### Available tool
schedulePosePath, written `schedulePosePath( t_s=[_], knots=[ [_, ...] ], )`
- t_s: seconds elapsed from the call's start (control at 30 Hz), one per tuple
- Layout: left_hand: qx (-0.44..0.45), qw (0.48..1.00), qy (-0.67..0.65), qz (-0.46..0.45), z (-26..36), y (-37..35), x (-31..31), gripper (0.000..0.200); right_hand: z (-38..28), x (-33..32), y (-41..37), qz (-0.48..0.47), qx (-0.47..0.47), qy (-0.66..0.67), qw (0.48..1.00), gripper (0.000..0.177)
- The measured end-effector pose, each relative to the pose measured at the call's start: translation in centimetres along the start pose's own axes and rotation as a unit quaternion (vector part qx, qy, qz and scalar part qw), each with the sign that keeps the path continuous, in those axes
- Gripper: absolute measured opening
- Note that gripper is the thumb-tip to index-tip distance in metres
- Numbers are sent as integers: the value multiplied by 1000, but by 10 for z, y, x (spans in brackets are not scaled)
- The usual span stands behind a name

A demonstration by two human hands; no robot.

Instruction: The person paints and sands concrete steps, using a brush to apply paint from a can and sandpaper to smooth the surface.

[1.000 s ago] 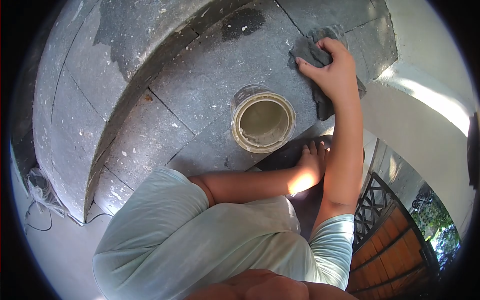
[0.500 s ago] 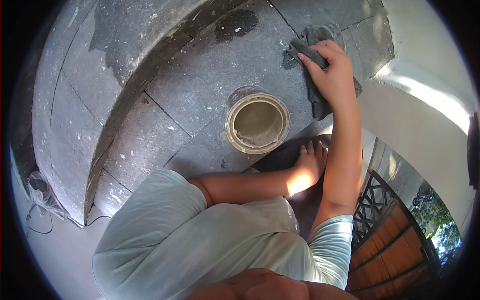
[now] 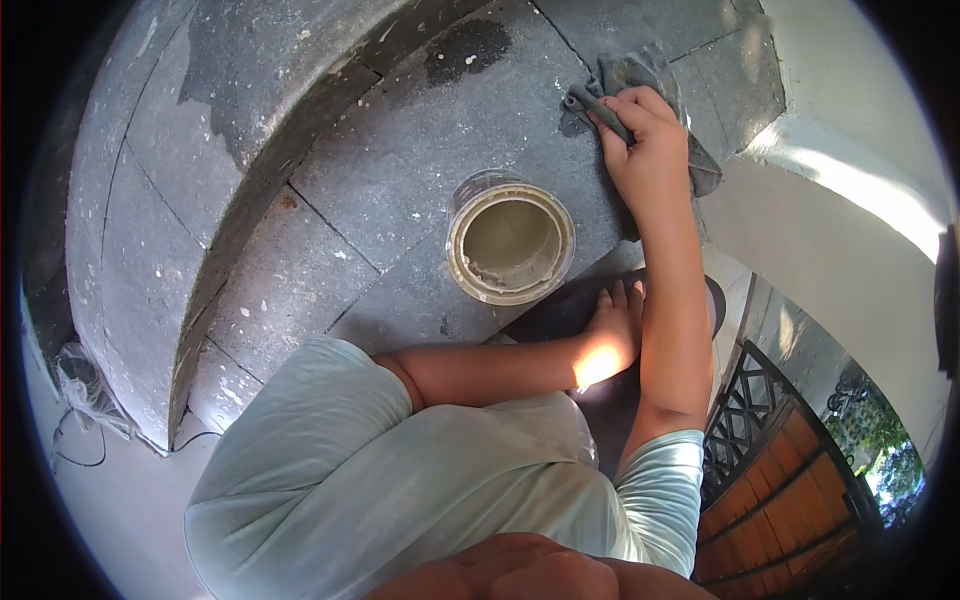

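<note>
My right hand (image 3: 648, 150) presses a crumpled grey cloth (image 3: 640, 75) against the grey stone slab (image 3: 420, 170) at the upper right, with fingers curled over a fold of it. The cloth's loose end trails out beyond the hand toward the white wall. A round open can (image 3: 510, 243) with a pale, crusted rim stands on the slab just below and left of the hand, apart from it. My left hand is not visible.
A raised curved stone step (image 3: 180, 180) with patchy dark marks rises at the left. My bare foot (image 3: 615, 325) rests on a dark sandal beside the can. A white wall (image 3: 850, 190) and a wooden gate with a metal grille (image 3: 770, 480) lie to the right.
My right hand has slid the cloth a little up and to the left across the slab, bunching it under the fingers. The can and foot have stayed put.
</note>
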State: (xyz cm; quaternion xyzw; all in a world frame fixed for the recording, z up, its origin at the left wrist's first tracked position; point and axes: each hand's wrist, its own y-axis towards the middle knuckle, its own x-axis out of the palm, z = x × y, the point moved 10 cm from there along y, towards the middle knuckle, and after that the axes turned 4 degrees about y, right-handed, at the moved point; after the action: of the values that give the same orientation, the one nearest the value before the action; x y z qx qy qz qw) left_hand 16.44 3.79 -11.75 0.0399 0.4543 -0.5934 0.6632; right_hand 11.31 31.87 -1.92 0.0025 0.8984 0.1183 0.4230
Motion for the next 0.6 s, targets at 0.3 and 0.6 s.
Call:
schedulePosePath(
  t_s=[0.3,0.6],
  knots=[
    [-13,1000,5,21,-2,-2,-8,75,-3,0,8,-70,2,36,997,16],
    [-7,1000,5,22,-1,-1,-6,82,-2,1,6,-68,19,31,997,16]
  ],
)
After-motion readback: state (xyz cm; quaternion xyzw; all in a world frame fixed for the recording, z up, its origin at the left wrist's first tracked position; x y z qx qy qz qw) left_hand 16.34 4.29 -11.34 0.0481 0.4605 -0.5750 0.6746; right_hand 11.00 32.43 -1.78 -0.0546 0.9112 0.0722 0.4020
